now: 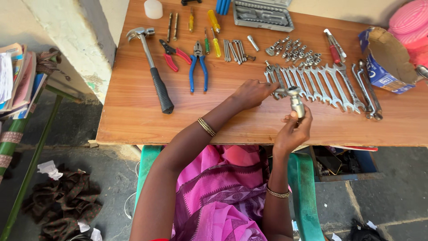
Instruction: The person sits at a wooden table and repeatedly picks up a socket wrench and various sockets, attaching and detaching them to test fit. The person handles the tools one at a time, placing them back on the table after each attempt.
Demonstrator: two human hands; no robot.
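**Both hands on a small chrome tool above the table edge**

The right hand (292, 131) has its fingers curled closed around the lower end of a short chrome socket tool (296, 103), the thumb pressed against its side. The left hand (252, 93) reaches in from the left with its fingers drawn together, pinching a small metal piece at the tool's upper end. Neither hand is spread open; both are closed on the same tool.

The tool sits over the near part of the wooden table (133, 116), just in front of the row of spanners (316, 82). Its long axis runs roughly upright in the view, the top end pointing away from the person toward the spanners, the bottom end down into the right palm.

What exactly the left fingertips grip is hard to make out: it blends with the spanners behind. The lower end of the tool is hidden inside the right hand.

Further off lie a hammer (151, 67), red-handled pliers (174, 53), blue-handled pliers (197, 64) and a grey socket case (263, 15), whose far edge is cut off at the top.
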